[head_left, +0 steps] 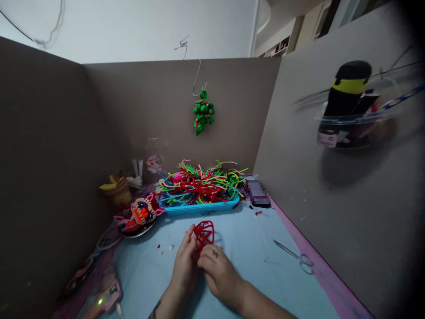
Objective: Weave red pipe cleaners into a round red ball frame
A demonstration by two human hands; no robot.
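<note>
A red looped frame (206, 229), apparently bent from fuzzy pipe cleaners, stands up between my hands over the light blue table cover (252, 248). My left hand (186, 261) holds its left side, with the fingers pointing up along it. Lower down, my right hand (221, 270) is closed at the base of the red frame, its fingertips pressed in toward my left hand. The lowest part of the frame is hidden behind my fingers.
Behind my hands a blue tray (202, 208) overflows with coloured pipe cleaners (206, 184). Scissors (295, 257) lie at right, a phone (258, 193) at back right. A plate of knotted pieces (141, 215) and a glue gun (109, 290) sit left. Grey partitions (149, 106) enclose the table.
</note>
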